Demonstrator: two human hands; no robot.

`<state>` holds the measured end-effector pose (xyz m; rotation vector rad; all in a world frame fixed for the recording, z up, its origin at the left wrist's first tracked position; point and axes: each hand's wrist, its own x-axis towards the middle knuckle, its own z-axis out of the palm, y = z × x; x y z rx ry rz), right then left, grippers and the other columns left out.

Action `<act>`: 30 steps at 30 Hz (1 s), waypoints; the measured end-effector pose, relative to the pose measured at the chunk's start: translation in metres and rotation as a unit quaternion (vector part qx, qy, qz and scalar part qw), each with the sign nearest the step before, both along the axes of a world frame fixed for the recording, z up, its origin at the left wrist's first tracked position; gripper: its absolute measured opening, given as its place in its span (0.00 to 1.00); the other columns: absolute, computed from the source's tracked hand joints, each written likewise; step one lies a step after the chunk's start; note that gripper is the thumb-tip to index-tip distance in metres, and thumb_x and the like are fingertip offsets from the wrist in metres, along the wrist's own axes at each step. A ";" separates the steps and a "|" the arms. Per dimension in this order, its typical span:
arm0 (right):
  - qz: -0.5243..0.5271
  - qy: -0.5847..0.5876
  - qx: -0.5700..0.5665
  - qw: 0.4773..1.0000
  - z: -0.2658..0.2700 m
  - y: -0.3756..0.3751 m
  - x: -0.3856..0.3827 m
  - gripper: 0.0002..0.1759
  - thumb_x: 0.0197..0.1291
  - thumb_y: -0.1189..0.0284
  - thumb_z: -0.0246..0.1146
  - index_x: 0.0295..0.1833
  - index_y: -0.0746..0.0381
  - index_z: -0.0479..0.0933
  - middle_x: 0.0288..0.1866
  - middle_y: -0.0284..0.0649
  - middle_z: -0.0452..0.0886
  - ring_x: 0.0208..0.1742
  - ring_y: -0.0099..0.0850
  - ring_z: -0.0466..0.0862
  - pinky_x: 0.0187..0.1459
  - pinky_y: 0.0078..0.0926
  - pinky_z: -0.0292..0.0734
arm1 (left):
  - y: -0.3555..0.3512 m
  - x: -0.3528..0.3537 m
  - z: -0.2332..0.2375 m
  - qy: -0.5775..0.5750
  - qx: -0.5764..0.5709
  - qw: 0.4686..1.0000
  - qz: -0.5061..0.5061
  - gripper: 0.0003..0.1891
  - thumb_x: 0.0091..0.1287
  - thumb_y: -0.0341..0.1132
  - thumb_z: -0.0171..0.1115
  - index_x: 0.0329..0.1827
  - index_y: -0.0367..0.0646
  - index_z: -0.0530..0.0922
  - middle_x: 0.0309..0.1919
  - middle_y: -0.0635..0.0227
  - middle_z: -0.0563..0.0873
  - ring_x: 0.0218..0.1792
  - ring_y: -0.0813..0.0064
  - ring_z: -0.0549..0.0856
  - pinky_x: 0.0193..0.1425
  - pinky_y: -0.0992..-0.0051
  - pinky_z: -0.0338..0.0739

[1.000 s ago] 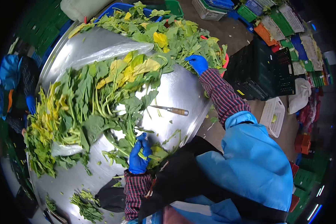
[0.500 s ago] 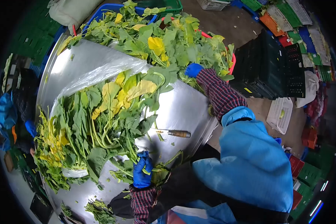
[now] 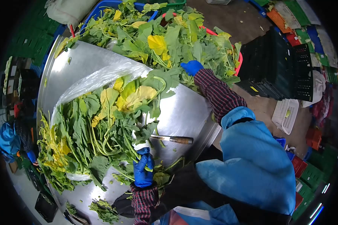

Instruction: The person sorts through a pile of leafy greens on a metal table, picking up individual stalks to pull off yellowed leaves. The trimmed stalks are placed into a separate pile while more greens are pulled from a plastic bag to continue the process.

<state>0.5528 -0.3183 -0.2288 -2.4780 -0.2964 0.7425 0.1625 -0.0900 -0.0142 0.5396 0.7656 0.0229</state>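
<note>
My left hand (image 3: pixel 143 169), in a blue glove, is closed around the stems of leafy greens at the near edge of the metal table (image 3: pixel 184 108). A bunch of green and yellowing leaves (image 3: pixel 97 123) spreads left of it, partly over clear plastic film (image 3: pixel 101 77). Just beyond this hand lies a knife (image 3: pixel 181 140) with a wooden handle. Farther off, my right hand (image 3: pixel 192 68), also blue-gloved, is curled at the near side of a large heap of leafy greens (image 3: pixel 169 41). Leaves partly hide its fingertips.
The heap spills from a blue crate (image 3: pixel 101 5) and a red one (image 3: pixel 238 62). Stacked black crates (image 3: pixel 268 63) stand right, near a white basket (image 3: pixel 285 116). Cut trimmings (image 3: pixel 103 210) lie at the table's near left. Another person (image 3: pixel 9 137) is at far left.
My right hand has shifted slightly left at the heap. My left hand stays on the stems. The view has moved a little, and the person at far left has changed position.
</note>
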 end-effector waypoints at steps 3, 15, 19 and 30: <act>-0.043 -0.029 -0.120 0.991 0.012 0.024 -0.016 0.25 0.53 0.48 0.57 0.30 0.62 0.78 0.33 0.48 0.80 0.38 0.44 0.80 0.42 0.38 0.74 | -0.004 0.005 0.005 -0.009 0.034 0.999 -0.029 0.15 0.59 0.26 0.61 0.49 0.40 0.71 0.40 0.67 0.77 0.25 0.80 0.75 0.23 0.83 0.69; -0.194 0.253 0.439 0.840 0.069 -0.010 -0.010 0.23 0.60 0.61 0.58 0.58 0.61 0.71 0.39 0.33 0.79 0.37 0.20 0.77 0.41 0.18 0.72 | -0.007 0.013 0.009 0.003 0.034 0.999 -0.028 0.16 0.57 0.25 0.63 0.48 0.42 0.72 0.40 0.68 0.77 0.26 0.81 0.74 0.26 0.83 0.68; -0.129 0.224 0.485 0.835 0.143 -0.015 -0.042 0.25 0.61 0.63 0.57 0.63 0.60 0.67 0.41 0.30 0.78 0.39 0.19 0.75 0.42 0.18 0.71 | -0.014 0.032 0.024 0.010 0.122 0.990 -0.066 0.16 0.55 0.26 0.62 0.48 0.37 0.73 0.37 0.67 0.78 0.26 0.83 0.74 0.26 0.85 0.67; 0.178 -0.032 0.321 0.930 0.234 0.108 -0.257 0.09 0.48 0.72 0.65 0.30 0.67 0.75 0.25 0.38 0.75 0.29 0.21 0.76 0.30 0.23 0.71 | -0.023 0.023 0.032 0.045 0.335 0.940 -0.053 0.14 0.52 0.27 0.68 0.43 0.38 0.79 0.28 0.74 0.81 0.25 0.88 0.74 0.27 0.86 0.65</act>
